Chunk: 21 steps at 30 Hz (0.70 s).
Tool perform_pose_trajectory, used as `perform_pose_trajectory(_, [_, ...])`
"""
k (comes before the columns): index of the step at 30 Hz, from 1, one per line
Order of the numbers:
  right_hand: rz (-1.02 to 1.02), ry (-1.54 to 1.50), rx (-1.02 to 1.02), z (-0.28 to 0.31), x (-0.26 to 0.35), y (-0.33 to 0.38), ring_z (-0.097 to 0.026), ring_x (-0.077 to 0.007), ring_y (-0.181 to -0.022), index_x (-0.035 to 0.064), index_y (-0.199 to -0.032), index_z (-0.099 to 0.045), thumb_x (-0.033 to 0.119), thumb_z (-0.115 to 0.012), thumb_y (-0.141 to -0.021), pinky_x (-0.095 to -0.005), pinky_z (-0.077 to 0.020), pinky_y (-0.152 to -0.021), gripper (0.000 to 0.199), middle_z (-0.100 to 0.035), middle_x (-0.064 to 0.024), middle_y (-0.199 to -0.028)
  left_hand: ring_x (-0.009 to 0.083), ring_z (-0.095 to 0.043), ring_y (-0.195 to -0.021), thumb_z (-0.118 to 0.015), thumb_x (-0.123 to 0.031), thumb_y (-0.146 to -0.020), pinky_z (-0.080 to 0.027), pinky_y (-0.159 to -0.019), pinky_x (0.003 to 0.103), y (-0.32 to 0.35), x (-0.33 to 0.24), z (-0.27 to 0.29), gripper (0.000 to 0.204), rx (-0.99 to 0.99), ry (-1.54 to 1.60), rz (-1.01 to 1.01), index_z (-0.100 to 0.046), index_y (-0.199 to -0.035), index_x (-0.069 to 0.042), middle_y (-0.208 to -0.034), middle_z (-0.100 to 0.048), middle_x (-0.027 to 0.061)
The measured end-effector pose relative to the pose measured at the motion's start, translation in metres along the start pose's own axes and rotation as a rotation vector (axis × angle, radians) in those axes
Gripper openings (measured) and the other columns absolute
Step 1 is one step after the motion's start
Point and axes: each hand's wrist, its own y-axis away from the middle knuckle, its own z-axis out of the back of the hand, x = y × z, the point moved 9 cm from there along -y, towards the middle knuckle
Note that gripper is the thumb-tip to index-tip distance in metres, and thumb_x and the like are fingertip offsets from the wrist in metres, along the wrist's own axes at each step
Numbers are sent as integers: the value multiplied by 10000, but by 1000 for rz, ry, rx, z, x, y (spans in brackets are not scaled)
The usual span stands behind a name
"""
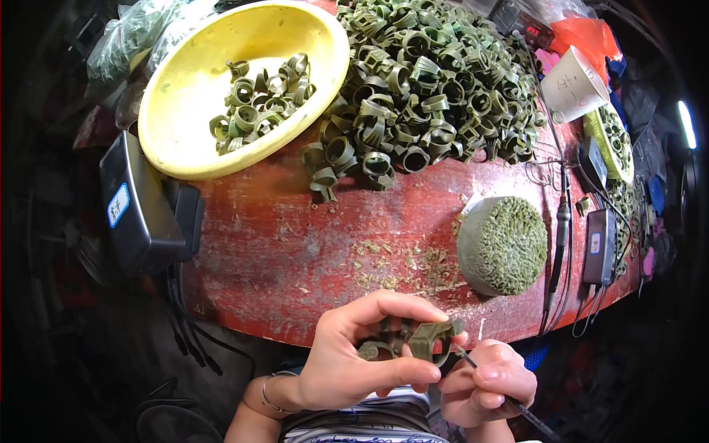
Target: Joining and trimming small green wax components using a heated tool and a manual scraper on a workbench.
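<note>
Close in front of me, above my lap and just off the table's near edge, my left hand (354, 347) pinches a dark green ring (425, 341) with a ridged top between thumb and fingers. More green ring pieces (377, 349) sit within the same hand, partly hidden by the fingers. A slim dark pen-like tool (521, 408) is gripped by my right hand (489, 380). The tool's tip is at the right side of the ridged ring; whether it touches cannot be made out. A bracelet circles my left wrist.
A heap of green rings (436, 88) covers the back of the red table (295, 244). The yellow basin (159, 122) to its left holds several more. Green crumbs surround a round shavings-topped block (509, 247). Metal box (140, 221) left; paper cup (574, 85), corded pen (563, 221), small box (598, 247) right.
</note>
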Motion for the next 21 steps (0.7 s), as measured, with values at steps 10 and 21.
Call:
perform_pose_trajectory(10, [-194, -222, 23, -1, -20, 2, -410, -83, -365, 33, -855, -422, 344, -467, -894, -220, -369, -391, 317, -434, -14, -467, 245, -608, -884, -724, 58, -617, -519, -708, 308, -4, 2, -1, 458, 8, -127, -54, -483, -1003, 7, -978, -589, 262])
perform_pose_trajectory(21, [-102, -160, 31, -1, -15, -1, -422, -85, -358, 43, -882, -427, 340, -429, -908, -218, -338, -370, 298, -424, 16, -443, 173, -611, -816, -731, 44, -630, -499, -707, 267, -5, 2, -2, 438, -1, -150, -53, -478, -984, -9, -959, -598, 256])
